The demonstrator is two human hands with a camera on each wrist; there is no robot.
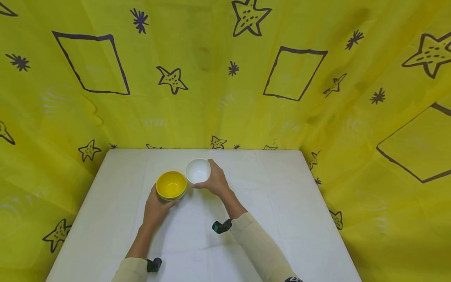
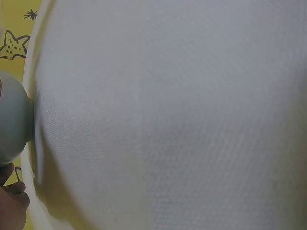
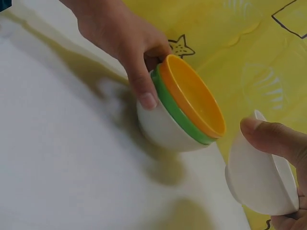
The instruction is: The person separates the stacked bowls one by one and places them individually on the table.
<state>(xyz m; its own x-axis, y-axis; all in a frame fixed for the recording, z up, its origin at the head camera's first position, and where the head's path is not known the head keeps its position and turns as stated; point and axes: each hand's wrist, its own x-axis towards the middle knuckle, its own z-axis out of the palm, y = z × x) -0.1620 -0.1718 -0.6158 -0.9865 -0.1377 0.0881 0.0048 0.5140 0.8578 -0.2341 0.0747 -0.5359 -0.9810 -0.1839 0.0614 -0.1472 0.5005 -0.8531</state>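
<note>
Stack of nested bowls (yellow inside green inside white) is in the left hand, thumb and fingers wrapped partway round it, and the right hand has got a separate white bowl pinched just beside it, both kinda held up over the far half of the desk.

head: bright, even | left wrist: dim, soft, table edge bowed | right wrist: blurry-edged shadows
</note>
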